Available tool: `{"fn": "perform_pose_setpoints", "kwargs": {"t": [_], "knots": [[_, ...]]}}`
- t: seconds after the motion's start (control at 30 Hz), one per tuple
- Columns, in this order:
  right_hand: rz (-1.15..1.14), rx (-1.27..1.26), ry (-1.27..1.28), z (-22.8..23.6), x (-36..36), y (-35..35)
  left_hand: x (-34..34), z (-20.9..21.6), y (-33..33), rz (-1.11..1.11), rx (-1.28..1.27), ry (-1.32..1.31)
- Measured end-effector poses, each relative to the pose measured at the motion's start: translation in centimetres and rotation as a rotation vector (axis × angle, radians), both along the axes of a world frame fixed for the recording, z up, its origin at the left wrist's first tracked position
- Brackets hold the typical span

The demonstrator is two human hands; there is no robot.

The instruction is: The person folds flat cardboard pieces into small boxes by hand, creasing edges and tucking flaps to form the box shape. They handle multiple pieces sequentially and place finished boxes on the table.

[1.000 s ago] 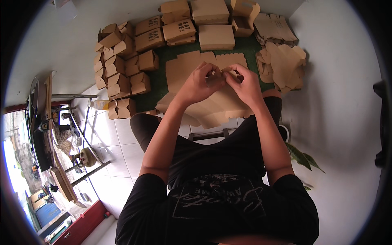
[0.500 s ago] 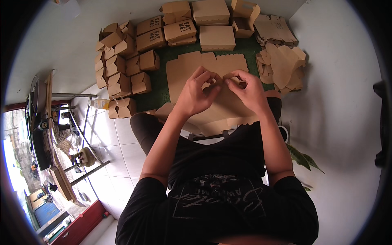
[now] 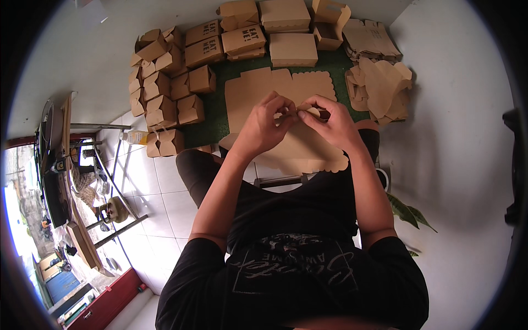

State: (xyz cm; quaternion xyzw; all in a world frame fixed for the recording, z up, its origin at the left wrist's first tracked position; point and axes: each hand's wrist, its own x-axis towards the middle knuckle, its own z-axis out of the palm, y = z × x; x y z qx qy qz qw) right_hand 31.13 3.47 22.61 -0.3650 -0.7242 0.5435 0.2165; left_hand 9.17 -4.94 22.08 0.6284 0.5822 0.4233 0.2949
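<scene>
A large brown cardboard box blank point(image 3: 247, 93), unfolded and with scalloped edges, lies on a green-topped table in front of me. Its near part point(image 3: 300, 154) reaches over my lap. Above its middle, my left hand point(image 3: 267, 124) and my right hand point(image 3: 333, 121) meet with fingertips almost touching. Both are closed in a pinch on the blank, where small curved bits of card show between the fingers. The fingers hide exactly which tab or edge they grip.
Several folded small boxes point(image 3: 160, 110) are stacked at the left. Larger closed boxes point(image 3: 293, 50) and an open-lidded box point(image 3: 330, 33) stand along the back. Flat blanks point(image 3: 374, 41) pile up at the right. A bottle point(image 3: 135, 137) sits by the left edge; a plant point(image 3: 410, 212) is low right.
The near part of the blank has shifted up slightly and lies flatter. My fingertips have moved a little closer together; both hands otherwise keep their place.
</scene>
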Motion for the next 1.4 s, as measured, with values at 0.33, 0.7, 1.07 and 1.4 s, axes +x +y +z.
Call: {"fn": "perform_pose_setpoints", "kwargs": {"t": [0.33, 0.7, 1.07, 1.4], "knots": [[-0.052, -0.154, 0.031, 0.6, 0.2, 0.3, 0.7, 0.5, -0.4, 0.161, 0.229, 0.181], [-0.021, -0.2, 0.097, 0.2, 0.1, 0.1, 1.3, 0.2, -0.9, 0.239, 0.265, 0.086], [-0.04, -0.157, 0.058, -0.3, -0.1, -0.3, 1.8, 1.1, -1.2, 0.324, 0.122, -0.022], [-0.076, -0.228, 0.073, -0.3, -0.4, -0.7, 2.0, 1.2, -1.1, 0.353, 0.041, -0.053]]}}
